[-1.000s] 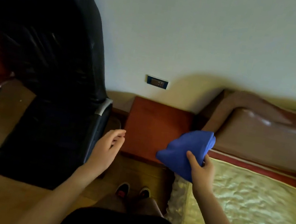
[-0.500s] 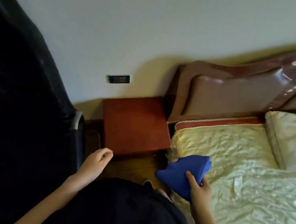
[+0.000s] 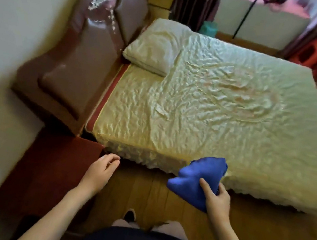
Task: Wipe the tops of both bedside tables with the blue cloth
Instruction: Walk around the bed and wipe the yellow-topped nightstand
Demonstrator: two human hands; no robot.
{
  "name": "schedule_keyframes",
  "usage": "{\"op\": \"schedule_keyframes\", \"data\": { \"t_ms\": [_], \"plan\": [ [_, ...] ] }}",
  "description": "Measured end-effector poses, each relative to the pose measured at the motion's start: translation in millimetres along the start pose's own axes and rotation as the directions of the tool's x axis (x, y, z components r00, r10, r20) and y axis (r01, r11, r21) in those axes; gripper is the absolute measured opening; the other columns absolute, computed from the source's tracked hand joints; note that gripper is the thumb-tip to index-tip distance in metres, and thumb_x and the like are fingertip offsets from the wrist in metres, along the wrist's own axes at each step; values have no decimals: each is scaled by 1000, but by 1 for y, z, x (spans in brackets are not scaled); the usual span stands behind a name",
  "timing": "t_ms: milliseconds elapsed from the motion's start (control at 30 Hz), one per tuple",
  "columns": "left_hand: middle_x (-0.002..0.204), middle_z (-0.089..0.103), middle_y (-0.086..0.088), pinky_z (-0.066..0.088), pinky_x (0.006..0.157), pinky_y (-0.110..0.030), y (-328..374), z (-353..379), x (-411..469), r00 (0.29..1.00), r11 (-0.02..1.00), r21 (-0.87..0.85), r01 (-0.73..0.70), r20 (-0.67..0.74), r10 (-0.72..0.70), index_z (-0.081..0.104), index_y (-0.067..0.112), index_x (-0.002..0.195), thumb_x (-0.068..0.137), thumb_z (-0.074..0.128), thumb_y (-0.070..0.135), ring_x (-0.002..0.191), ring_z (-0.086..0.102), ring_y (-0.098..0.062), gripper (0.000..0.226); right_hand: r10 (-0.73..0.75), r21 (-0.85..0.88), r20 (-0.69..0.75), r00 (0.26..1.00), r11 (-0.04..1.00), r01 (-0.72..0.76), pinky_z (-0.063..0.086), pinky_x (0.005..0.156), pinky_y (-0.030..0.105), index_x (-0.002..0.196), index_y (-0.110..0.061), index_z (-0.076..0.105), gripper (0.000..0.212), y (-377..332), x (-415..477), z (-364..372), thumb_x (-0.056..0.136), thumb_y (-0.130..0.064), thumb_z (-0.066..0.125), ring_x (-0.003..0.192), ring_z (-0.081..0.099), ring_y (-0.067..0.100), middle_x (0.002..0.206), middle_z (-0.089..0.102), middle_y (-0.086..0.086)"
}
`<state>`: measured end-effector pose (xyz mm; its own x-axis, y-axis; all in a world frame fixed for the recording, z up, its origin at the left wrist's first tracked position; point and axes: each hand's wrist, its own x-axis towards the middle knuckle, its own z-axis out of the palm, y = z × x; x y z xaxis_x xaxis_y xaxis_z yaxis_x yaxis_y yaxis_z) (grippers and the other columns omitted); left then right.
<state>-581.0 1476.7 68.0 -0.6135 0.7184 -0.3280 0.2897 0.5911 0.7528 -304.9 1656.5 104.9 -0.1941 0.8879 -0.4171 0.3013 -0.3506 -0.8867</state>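
Note:
A folded blue cloth (image 3: 196, 177) hangs in the air over the wooden floor, just in front of the bed's near edge, gripped by my right hand (image 3: 216, 199). One reddish-brown bedside table (image 3: 52, 167) stands at the lower left, against the wall beside the headboard. My left hand (image 3: 99, 170) hovers at the table's right edge with fingers loosely curled and nothing in it. At the far side of the bed, a wooden surface (image 3: 160, 0) next to the headboard may be the other bedside table; I cannot tell.
The bed (image 3: 218, 100) with a cream cover and a pillow (image 3: 156, 47) fills the middle. A brown padded headboard (image 3: 85, 50) runs along the left wall. An orange stool (image 3: 313, 54) and curtains stand at the far right. Wooden floor (image 3: 260, 229) lies underfoot.
The view has swung right, away from the black chair, so the whole bed now shows and the table has slid to the lower left. The cloth stays in my right hand.

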Motion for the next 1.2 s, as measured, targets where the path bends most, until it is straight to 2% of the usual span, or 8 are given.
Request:
{"op": "schedule_keyframes", "data": {
  "t_ms": [167, 333, 400, 533, 600, 800, 900, 1200],
  "plan": [
    [108, 65, 10, 39, 72, -14, 48, 95, -9, 943, 986, 43, -161, 303, 140, 63, 26, 112, 98, 48, 34, 98, 58, -2, 22, 132, 155, -334, 934, 984, -83, 53, 58, 17, 104, -10, 65, 21, 68, -63, -102, 85, -15, 72, 74, 71, 6, 93, 73, 1],
    [107, 66, 11, 42, 74, -16, 88, 202, -44, 801, 949, 107, -298, 569, 187, 61, 30, 109, 98, 49, 31, 99, 60, -4, 16, 352, 348, -574, 740, 922, -169, 55, 82, 46, 103, -11, 65, 24, 157, -139, -183, 82, -15, 75, 92, 68, 28, 93, 72, 5],
    [107, 67, 9, 43, 76, -16, 107, 250, -65, 735, 926, 126, -355, 650, 193, 62, 29, 109, 98, 50, 30, 100, 60, -4, 16, 433, 442, -631, 644, 883, -159, 53, 80, 42, 105, -8, 65, 26, 189, -172, -216, 82, -13, 76, 92, 68, 29, 95, 71, 10],
    [105, 69, 8, 51, 88, -32, 138, 316, -97, 651, 904, 126, -409, 734, 192, 63, 32, 103, 98, 50, 30, 101, 63, -9, 14, 532, 560, -651, 542, 818, -130, 48, 72, 35, 103, -10, 62, 23, 224, -208, -261, 84, -12, 73, 84, 64, 19, 95, 68, 7],
    [102, 69, 9, 52, 88, -33, 156, 344, -112, 619, 896, 123, -427, 762, 190, 61, 37, 99, 98, 50, 30, 99, 63, -8, 13, 557, 597, -659, 505, 796, -100, 46, 76, 35, 108, -9, 60, 28, 234, -212, -285, 84, -13, 73, 88, 63, 24, 97, 65, 8],
    [98, 70, 7, 44, 74, -20, 212, 412, -115, 586, 860, 144, -490, 785, 203, 64, 29, 100, 97, 51, 28, 94, 64, -9, 14, 542, 621, -680, 493, 784, -7, 51, 86, 41, 110, -15, 60, 30, 230, -174, -367, 83, -17, 74, 95, 64, 24, 102, 66, 3],
    [98, 70, 7, 42, 72, -19, 240, 449, -99, 603, 849, 167, -501, 771, 204, 65, 28, 101, 98, 50, 28, 94, 64, -10, 15, 498, 598, -709, 500, 800, 51, 50, 79, 34, 110, -16, 63, 28, 222, -137, -411, 84, -17, 74, 90, 66, 13, 98, 68, -5],
    [100, 70, 6, 50, 85, -39, 377, 627, -29, 597, 854, 172, -491, 780, 186, 66, 30, 101, 98, 48, 34, 93, 64, -16, 19, 540, 610, -728, 422, 791, 42, 54, 86, 41, 102, -17, 67, 21, 227, -11, -588, 82, -18, 75, 93, 67, 21, 95, 70, -4]
  ]
}}
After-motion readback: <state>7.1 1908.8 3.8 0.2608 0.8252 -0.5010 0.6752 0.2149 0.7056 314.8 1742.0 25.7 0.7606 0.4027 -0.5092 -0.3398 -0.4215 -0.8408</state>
